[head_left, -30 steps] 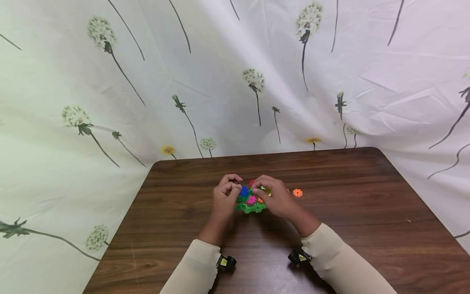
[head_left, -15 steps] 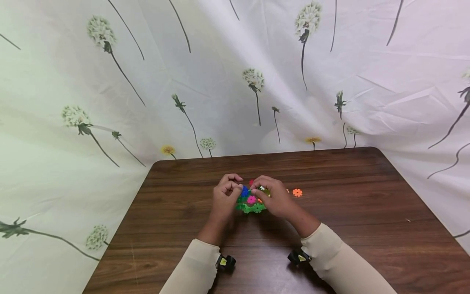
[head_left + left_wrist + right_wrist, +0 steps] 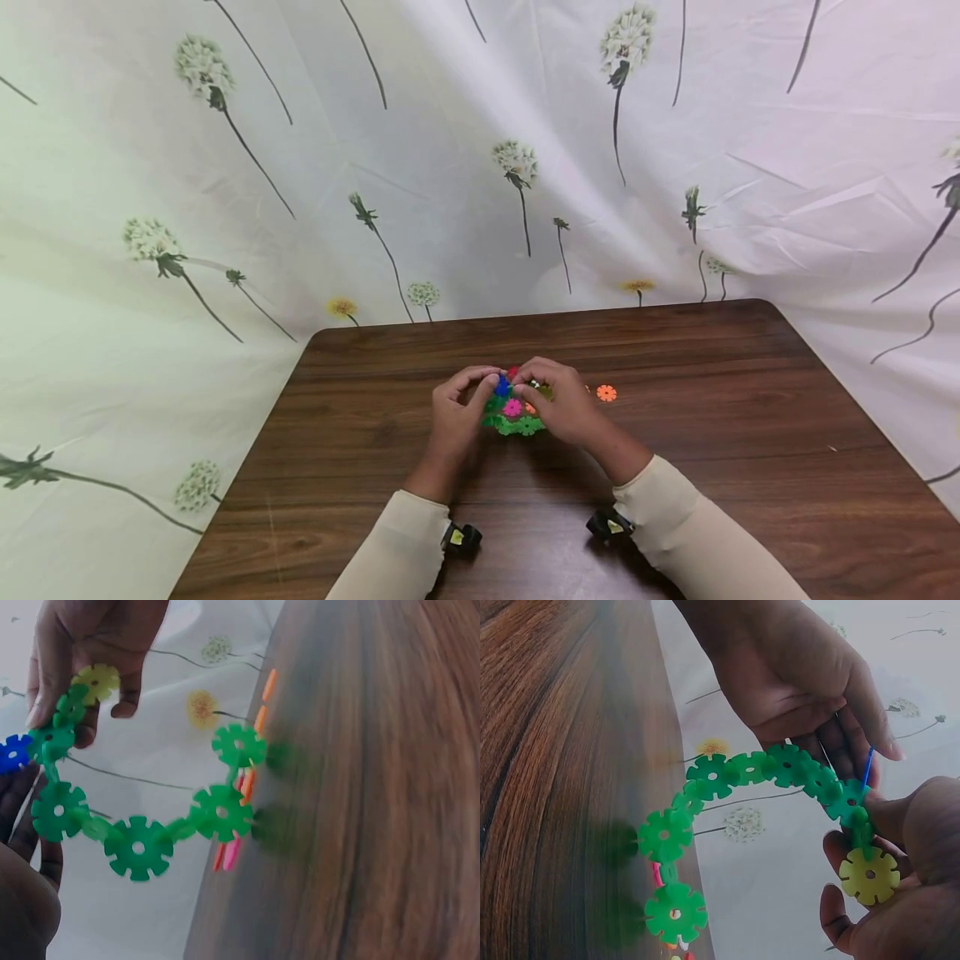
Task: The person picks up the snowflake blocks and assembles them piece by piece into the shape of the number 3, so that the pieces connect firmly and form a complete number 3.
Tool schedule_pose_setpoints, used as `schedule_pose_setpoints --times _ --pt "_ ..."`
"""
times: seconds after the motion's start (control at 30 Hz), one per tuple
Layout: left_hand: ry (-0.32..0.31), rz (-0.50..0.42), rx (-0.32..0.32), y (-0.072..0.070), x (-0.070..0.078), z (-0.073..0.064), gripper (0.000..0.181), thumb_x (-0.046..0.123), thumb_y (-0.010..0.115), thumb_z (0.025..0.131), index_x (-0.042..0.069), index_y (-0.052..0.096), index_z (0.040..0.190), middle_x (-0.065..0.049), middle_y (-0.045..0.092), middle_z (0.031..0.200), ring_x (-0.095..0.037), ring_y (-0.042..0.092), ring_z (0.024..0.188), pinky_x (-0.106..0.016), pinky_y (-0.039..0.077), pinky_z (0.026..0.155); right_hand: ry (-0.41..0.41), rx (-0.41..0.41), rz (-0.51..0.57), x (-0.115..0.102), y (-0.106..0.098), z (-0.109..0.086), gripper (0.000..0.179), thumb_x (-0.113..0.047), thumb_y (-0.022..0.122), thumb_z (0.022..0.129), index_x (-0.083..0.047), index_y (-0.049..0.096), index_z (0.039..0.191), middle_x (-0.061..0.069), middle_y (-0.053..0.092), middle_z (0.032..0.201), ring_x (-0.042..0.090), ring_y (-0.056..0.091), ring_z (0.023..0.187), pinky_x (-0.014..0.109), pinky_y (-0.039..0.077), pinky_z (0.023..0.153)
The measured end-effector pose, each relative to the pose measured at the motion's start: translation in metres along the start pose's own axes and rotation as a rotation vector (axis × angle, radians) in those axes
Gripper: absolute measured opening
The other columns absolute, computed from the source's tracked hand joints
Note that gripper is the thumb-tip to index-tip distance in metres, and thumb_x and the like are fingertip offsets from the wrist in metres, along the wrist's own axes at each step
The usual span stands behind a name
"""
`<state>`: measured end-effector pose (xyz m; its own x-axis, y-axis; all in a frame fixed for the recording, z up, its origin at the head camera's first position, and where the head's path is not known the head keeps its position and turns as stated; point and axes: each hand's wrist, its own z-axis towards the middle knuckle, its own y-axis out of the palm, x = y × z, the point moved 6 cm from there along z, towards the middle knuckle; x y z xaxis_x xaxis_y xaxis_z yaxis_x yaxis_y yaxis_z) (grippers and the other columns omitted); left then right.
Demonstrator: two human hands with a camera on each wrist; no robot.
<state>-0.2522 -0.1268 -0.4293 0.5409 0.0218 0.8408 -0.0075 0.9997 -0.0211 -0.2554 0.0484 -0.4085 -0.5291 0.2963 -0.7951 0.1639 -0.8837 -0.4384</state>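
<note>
A curved chain of notched green plastic discs (image 3: 139,864) hangs between the two hands, close over the table. My left hand (image 3: 452,417) pinches a blue notched disc (image 3: 20,747) between thumb and fingers; the right wrist view has this blue disc edge-on, against a green disc of the chain. With thumb and fingers, my right hand (image 3: 566,407) grips the chain near that same spot. Beside the right fingers a yellow notched disc (image 3: 870,891) sits at the chain's end. Both hands' fingertips are close together, and they partly hide the joint between blue and green.
Loose discs lie on the brown wooden table (image 3: 360,500) behind the chain, among them a pink disc (image 3: 512,408), a red disc (image 3: 513,372) and an orange disc (image 3: 607,397) to the right. A dandelion-print cloth (image 3: 465,208) hangs behind the table's far edge.
The left fingers have stretched toward the right hand, and the blue disc has shifted slightly right and turned. My right hand keeps nearly the same place on the chain.
</note>
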Motion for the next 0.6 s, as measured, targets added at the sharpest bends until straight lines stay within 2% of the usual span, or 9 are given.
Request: schedule_pose_setpoints --times 0.13,0.3,0.43,0.6 --pt "0.057 0.022 -0.064 0.0005 -0.0013 -0.0019 0.022 0.0 0.074 0.102 -0.005 0.077 0.123 -0.026 0.078 0.122 -0.008 0.074 0.111 -0.023 0.061 0.099 0.023 0.03 -0.027 0.0005 -0.0025 -0.0005 0.008 -0.01 0.072 0.105 -0.01 0.079 0.103 0.004 0.078 0.109 0.019 0.072 0.104 0.047 0.06 0.098" --pt "0.121 0.078 -0.087 0.0 -0.0036 -0.0014 0.029 -0.005 0.076 0.098 -0.003 0.077 0.128 -0.026 0.079 0.117 -0.006 0.071 0.102 -0.022 0.06 0.09 0.036 0.074 -0.073 0.0008 -0.0032 -0.0016 0.006 -0.011 0.074 0.103 -0.012 0.077 0.098 0.001 0.077 0.1 0.016 0.07 0.096 0.038 0.059 0.09" --pt "0.158 0.103 -0.089 0.0014 -0.0057 -0.0013 0.029 -0.008 0.075 0.097 -0.007 0.077 0.126 -0.026 0.079 0.113 -0.004 0.071 0.1 -0.019 0.06 0.087 -0.037 0.123 -0.081 -0.0016 -0.0003 -0.0032 0.009 -0.005 0.075 0.101 -0.009 0.073 0.094 0.004 0.075 0.097 0.015 0.068 0.091 0.036 0.059 0.085" --pt "0.184 0.113 -0.09 0.0075 -0.0029 -0.0026 0.029 -0.006 0.074 0.098 -0.012 0.075 0.126 -0.027 0.08 0.116 -0.005 0.072 0.109 -0.018 0.06 0.09 -0.131 0.198 -0.064 -0.0042 0.0029 -0.0054 0.012 0.002 0.075 0.098 -0.005 0.07 0.09 0.009 0.074 0.094 0.018 0.068 0.086 0.034 0.059 0.081"
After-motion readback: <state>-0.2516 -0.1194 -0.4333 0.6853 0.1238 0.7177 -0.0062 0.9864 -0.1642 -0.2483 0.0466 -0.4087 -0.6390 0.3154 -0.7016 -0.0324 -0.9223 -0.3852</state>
